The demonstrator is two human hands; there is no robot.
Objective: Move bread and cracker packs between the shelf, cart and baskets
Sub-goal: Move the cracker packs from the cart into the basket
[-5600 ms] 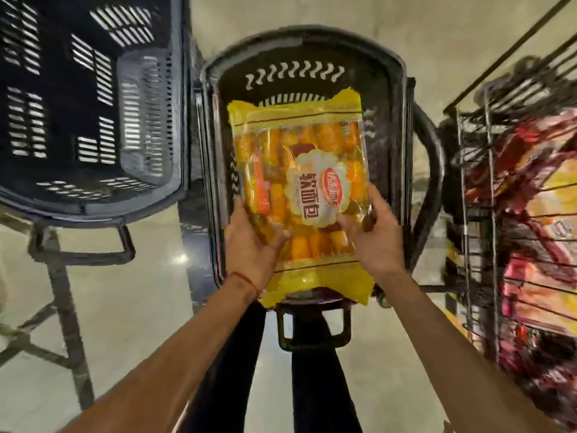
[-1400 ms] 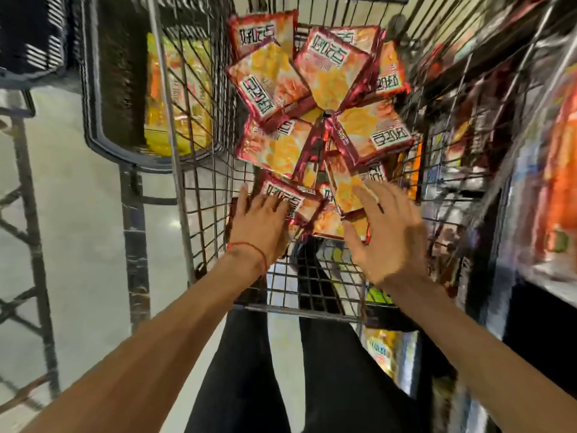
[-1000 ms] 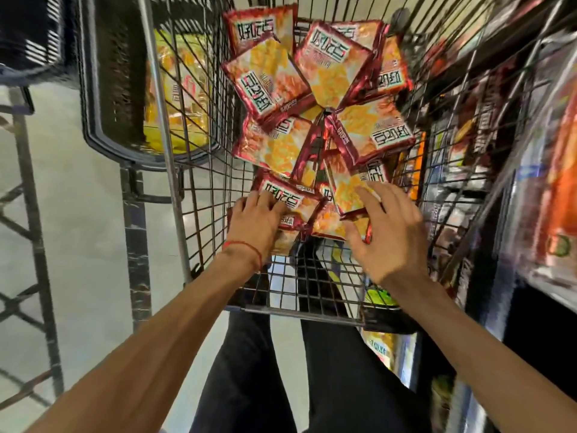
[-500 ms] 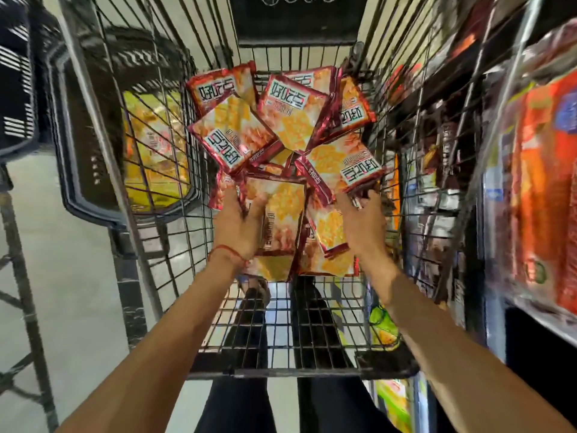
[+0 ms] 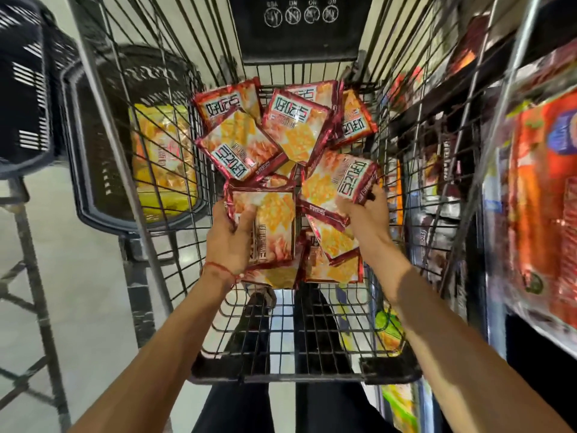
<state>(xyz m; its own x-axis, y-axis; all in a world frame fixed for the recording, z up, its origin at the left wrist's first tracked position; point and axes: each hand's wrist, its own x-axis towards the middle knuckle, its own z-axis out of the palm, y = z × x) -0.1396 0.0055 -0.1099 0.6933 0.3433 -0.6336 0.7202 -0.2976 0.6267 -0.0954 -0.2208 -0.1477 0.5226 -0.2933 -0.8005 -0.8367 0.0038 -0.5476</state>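
The shelf point(image 5: 537, 198) is standing along the right, carrying blurred red and orange packets. The wire cart point(image 5: 306, 375) is sitting just beside it, holding a heap of red cracker packs point(image 5: 240, 145) toward its far end. A black basket point(image 5: 96, 145) is resting left of the cart, with a yellow bread pack point(image 5: 162, 160) lying inside. The left hand point(image 5: 231, 242) is curling round a cracker pack point(image 5: 271, 223) at the heap's near edge, thumb across its face. The right hand point(image 5: 365, 210) is gripping a second cracker pack point(image 5: 337, 182) by its lower edge.

Cracker packs point(image 5: 274, 145) in wire cart point(image 5: 312, 326)
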